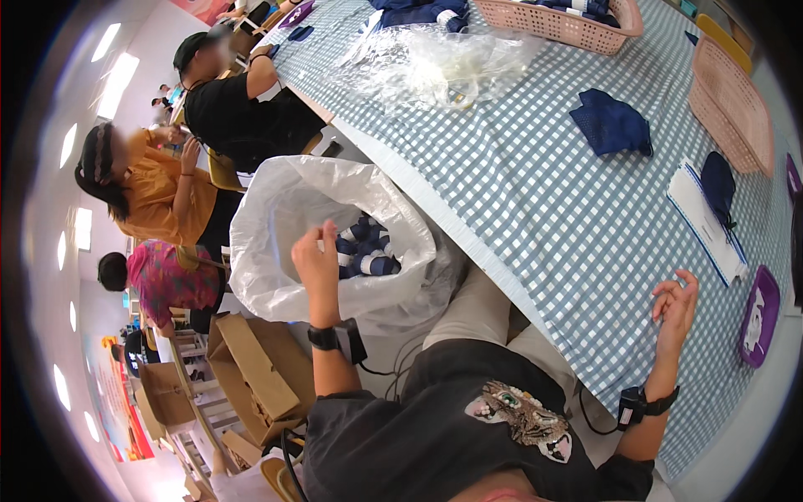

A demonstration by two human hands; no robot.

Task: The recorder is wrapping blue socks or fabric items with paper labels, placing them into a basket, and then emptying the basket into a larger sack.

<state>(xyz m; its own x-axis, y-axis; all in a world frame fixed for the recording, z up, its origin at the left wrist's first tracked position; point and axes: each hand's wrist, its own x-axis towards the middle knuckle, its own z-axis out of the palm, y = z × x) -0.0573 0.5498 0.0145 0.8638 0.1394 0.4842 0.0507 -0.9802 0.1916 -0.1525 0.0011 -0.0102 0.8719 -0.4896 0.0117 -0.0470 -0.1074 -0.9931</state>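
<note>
Fingers of our left hand curled loosely over the mouth of the clear plastic bag, partly open, with nothing visible in their grip; those of our right hand were bent and spread above the checked surface, empty too. Beside the surface's near edge, the bag held several navy bundles wrapped in white bands, so we judged part of the work already done, though we could not count them all. More seemed left: a loose navy piece lay well in from the edges with no band in sight, and a smaller navy piece rested on a white strip toward the right edge. At the far edge, a pink basket carried more banded navy goods, finished or waiting, we could not tell; crumpled clear plastic lay near the far left corner. We could make out no brand: any print on the bands was too small, and the lettering on the wall banner was too blurred to read.
</note>
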